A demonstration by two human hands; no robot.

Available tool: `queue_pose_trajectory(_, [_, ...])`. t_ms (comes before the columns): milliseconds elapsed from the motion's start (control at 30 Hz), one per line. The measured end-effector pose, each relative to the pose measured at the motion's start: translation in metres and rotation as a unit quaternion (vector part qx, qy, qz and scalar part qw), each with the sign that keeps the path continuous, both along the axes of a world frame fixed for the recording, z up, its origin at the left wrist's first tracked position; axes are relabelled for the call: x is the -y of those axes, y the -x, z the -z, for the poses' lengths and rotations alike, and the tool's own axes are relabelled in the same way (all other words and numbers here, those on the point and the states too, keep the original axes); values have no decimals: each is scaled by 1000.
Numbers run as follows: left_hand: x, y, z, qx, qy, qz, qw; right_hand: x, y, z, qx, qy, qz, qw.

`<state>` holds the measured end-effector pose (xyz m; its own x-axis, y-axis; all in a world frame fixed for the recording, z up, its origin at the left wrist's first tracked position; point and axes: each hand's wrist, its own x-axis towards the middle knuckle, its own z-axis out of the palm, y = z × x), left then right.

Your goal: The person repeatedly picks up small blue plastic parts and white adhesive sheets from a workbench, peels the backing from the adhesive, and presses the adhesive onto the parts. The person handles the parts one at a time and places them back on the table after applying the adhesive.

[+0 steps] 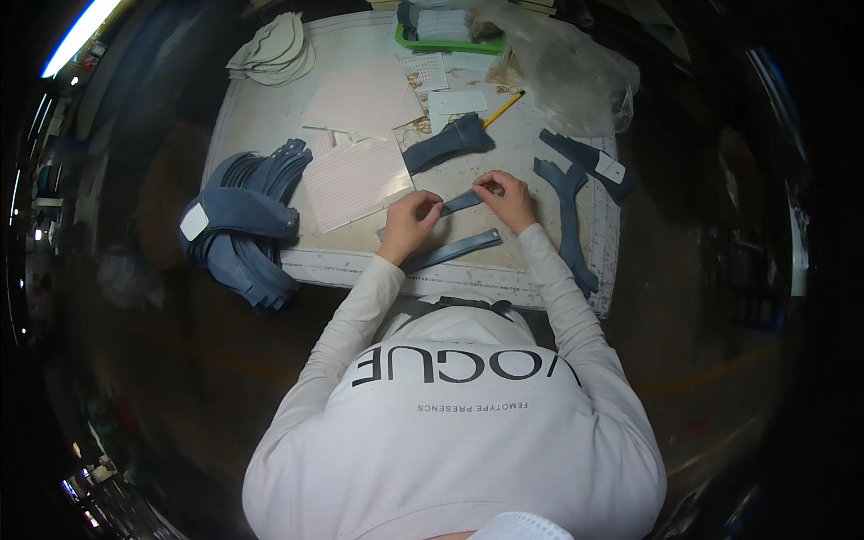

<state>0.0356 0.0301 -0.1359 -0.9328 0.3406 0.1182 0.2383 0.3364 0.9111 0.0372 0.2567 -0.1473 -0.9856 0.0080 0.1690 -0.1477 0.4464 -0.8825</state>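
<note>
A narrow blue-grey strip [462, 202] stretches between my two hands over the table's near half. My left hand [410, 225] pinches its left end, thumb against fingers. At its right end my right hand [509, 200] pinches it the same way. Nearer to me, a second blue strip [461, 247] lies flat, its left part behind my left hand and wrist. Beyond my hands rests a bundle of blue-grey pieces [450, 144]. The pinched ends are covered by my fingertips.
Left, a thick stack of curved blue pieces [252, 202] overhangs the table edge. Pink lined sheets [360, 184] lie beside it. Right are more blue pieces [569, 202]. Farther off are a yellow pencil [504, 109], clear plastic bag [576, 72], green tray [414, 43] and white pieces [274, 52].
</note>
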Motion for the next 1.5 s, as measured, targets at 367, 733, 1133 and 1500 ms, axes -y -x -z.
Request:
queue_pose_trajectory(367, [-39,20,19,-165,88,113,976,-3,-14,14,-105,-188,-36,976])
queue_pose_trajectory(733, [-39,18,21,-160,62,65,983,-1,-5,18,-97,-136,-9,986])
queue_pose_trajectory(1133, [-39,17,22,-199,89,91,972,-11,-9,10,28,-21,12,999])
queue_pose_trajectory(1500, [-40,17,23,-223,95,95,966,-7,-6,16,-64,-172,39,982])
